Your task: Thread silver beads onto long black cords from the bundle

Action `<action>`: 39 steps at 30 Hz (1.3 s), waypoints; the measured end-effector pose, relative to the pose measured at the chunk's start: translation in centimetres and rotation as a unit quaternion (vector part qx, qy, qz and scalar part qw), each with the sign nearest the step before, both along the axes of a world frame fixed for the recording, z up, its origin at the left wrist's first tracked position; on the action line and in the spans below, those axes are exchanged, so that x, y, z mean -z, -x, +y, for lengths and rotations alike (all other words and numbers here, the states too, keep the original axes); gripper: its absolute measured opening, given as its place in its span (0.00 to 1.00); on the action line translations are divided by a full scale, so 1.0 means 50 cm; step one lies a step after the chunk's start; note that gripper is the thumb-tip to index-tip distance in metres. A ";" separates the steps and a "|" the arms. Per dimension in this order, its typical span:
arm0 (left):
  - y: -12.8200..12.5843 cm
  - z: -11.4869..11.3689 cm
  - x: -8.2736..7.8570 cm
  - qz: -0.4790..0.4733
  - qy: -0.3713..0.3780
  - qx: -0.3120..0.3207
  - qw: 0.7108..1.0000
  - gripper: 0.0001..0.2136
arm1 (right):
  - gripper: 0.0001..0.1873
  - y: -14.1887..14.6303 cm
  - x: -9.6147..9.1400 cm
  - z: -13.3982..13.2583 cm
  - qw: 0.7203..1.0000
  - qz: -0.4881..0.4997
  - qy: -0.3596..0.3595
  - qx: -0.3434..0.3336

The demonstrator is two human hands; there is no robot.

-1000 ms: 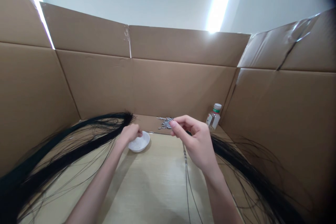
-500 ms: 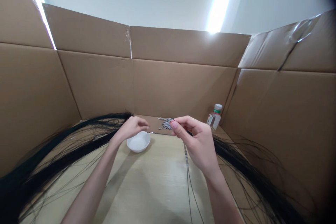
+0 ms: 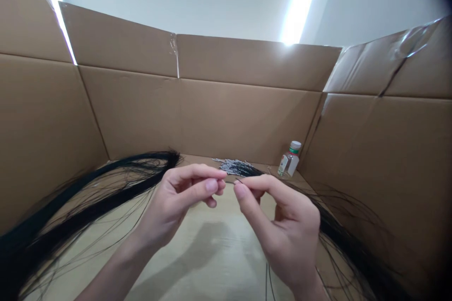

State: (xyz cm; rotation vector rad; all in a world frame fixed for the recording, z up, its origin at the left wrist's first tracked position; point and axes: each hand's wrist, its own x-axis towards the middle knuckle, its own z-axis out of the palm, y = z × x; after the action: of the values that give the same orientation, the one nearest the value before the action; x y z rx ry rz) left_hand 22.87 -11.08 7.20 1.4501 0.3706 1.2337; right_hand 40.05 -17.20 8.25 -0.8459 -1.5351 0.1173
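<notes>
Between the thumb and forefinger of my right hand [image 3: 286, 221] is a thin black cord [image 3: 238, 180], its short end poking out toward the left. Two dark strands hang below that palm. My left hand [image 3: 176, 209] is pinched closed just left of the cord's end, a small gap apart from it. Whatever its fingertips hold is too small to make out. Behind both hands lies a bundle of beaded cords [image 3: 236, 167], with silvery beads at its left part. The white bowl is hidden behind my left hand.
Long black strands [image 3: 116, 200] sweep across the left side, and a dark bundle [image 3: 348, 240] runs down the right. A clear bottle with a white cap [image 3: 289, 162] stands in the back right corner. Cardboard walls [image 3: 247, 117] enclose the pale tabletop [image 3: 212, 263].
My left hand has come from above the white bowl to beside my right hand, its fingertips now pinched. My right hand has shifted right and slightly down, still holding the cord.
</notes>
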 end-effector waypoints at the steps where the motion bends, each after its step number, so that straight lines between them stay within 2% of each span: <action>1: -0.001 -0.001 0.002 -0.002 0.005 0.008 1.000 0.04 | 0.07 0.001 0.001 -0.002 1.000 -0.008 -0.006 0.003; 9: -0.007 0.014 0.017 0.002 0.001 0.022 1.000 0.06 | 0.07 -0.006 0.008 -0.004 0.998 -0.061 -0.010 0.028; 16: -0.009 0.015 0.009 0.044 -0.066 -0.032 0.996 0.08 | 0.08 -0.006 0.011 0.002 0.998 -0.062 -0.021 0.027; 26: -0.016 0.012 0.011 0.016 -0.046 -0.032 0.998 0.06 | 0.08 -0.001 0.013 0.003 0.997 -0.060 -0.035 0.032; 39: -0.026 0.021 0.026 -0.024 -0.038 -0.016 0.999 0.08 | 0.08 -0.001 0.017 0.007 0.995 -0.082 -0.049 0.039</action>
State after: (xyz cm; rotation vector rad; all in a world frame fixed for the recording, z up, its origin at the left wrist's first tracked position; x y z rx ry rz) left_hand 24.15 -10.04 5.89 1.4818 0.3178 1.3182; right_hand 40.12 -16.85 7.39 -0.8515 -1.6457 -0.0864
